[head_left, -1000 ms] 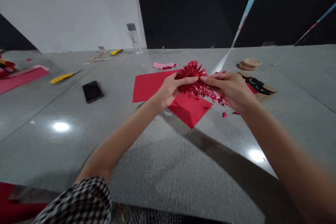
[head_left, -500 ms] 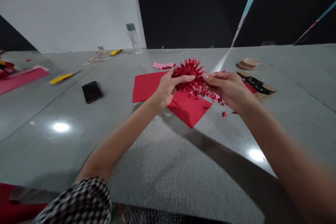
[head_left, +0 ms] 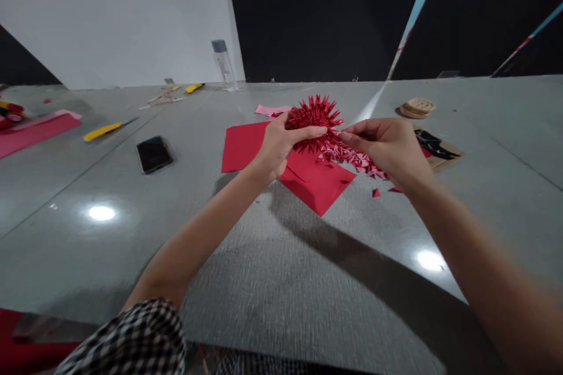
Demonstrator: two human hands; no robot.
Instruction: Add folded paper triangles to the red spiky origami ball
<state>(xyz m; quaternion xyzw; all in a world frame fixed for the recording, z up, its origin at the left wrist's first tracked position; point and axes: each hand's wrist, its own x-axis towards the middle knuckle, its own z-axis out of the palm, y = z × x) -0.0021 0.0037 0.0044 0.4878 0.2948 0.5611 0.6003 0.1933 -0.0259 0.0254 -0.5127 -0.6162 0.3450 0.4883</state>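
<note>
A spiky red ball of folded paper pieces point(head_left: 314, 114) is held up over red paper sheets. My left hand point(head_left: 276, 149) is closed round its left and lower side, with the thumb lying across the front. From the right, my right hand point(head_left: 389, 143) comes in with thumb and forefinger pinched on a small pale pink paper piece point(head_left: 336, 132) at the ball's edge. Whether that piece sits in the ball cannot be made out. Beneath the hands lie the red sheets point(head_left: 323, 187) and a heap of small red and pink folded paper triangles point(head_left: 358, 159).
A phone point(head_left: 153, 154) and a yellow craft knife point(head_left: 103, 131) with its blade out lie at left. Farther back stand a clear bottle point(head_left: 224, 65) and another yellow cutter point(head_left: 194, 88). Round wooden discs point(head_left: 417, 107) and a brown paper packet point(head_left: 442, 152) are at right.
The ball has shifted slightly left and turned a little in my left hand. My right hand has moved slightly right, its fingers still pinched at the ball's edge.
</note>
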